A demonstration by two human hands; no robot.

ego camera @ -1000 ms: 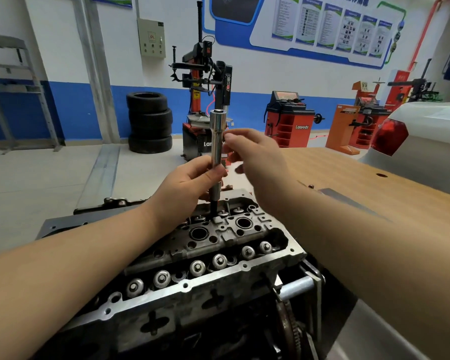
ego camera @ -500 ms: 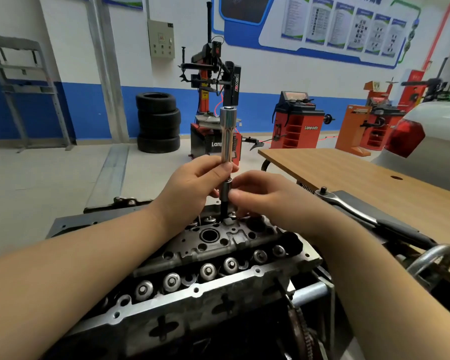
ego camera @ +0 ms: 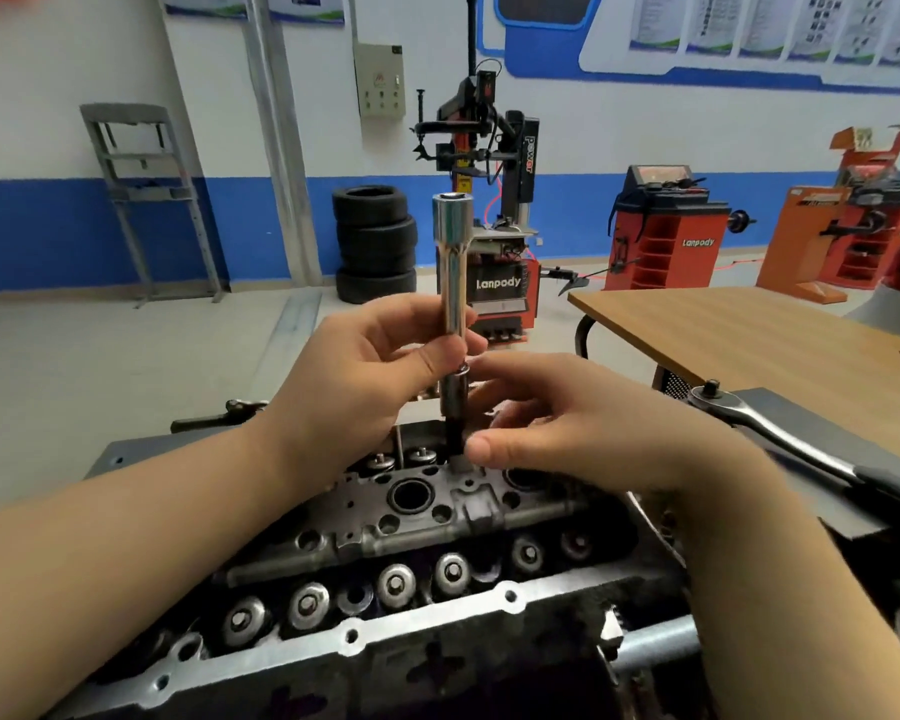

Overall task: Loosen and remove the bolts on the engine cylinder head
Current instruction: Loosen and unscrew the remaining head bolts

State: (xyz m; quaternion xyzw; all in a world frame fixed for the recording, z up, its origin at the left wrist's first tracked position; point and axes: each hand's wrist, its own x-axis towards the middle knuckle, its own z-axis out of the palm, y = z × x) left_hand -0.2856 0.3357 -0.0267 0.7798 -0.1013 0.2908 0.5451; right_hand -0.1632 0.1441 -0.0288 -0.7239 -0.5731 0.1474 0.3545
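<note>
Head view, surface: grey cylinder head [ego camera: 437, 517] lies in the lower middle; wooden table [ego camera: 780, 330] at 3 o'clock; ratchet [ego camera: 780, 433] beside it.
Left hand [ego camera: 354, 376]: holds the upright chrome socket extension [ego camera: 453, 262].
Right hand [ego camera: 567, 423]: fingers pinch the tool's dark lower end at the head.
Room: tyre stack [ego camera: 375, 241] and tyre changer [ego camera: 489, 200] at 12 o'clock, white and blue wall.
</note>
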